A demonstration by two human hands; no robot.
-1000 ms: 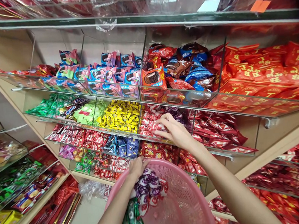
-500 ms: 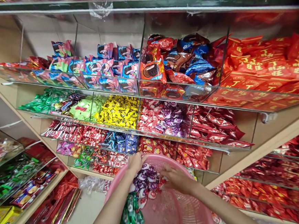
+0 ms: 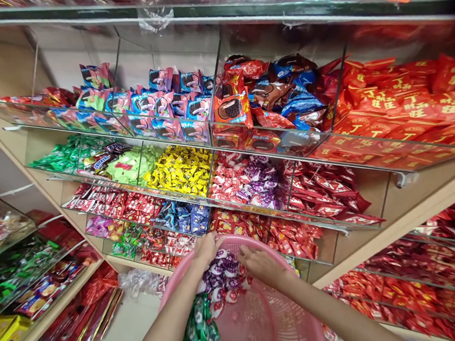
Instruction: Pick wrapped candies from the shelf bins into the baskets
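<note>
A pink plastic basket (image 3: 296,291) is tilted below the shelves. My left hand (image 3: 207,249) is closed round its far rim. Inside, against the left wall, lies a heap of purple-and-white wrapped candies (image 3: 222,272), with some red ones among them. Green wrapped candies (image 3: 200,330) sit nearer to me, partly behind my left forearm. My right hand (image 3: 259,265) is within the basket, just right of the purple candies, its fingers curled together. Whatever is between those fingers, if anything, cannot be made out.
Glass-fronted shelves (image 3: 254,205) in front of me hold sorted sweets: yellow candies (image 3: 180,169), red packets (image 3: 398,96) and wrapped cookies (image 3: 232,109). Another candy rack (image 3: 25,260) stands to the left. Clear plastic bags (image 3: 142,282) lie on the floor (image 3: 129,325) by the basket.
My right hand has shifted slightly up and left at the edge of the purple candies, and its fingers have curled in more. My left hand and the basket have stayed put.
</note>
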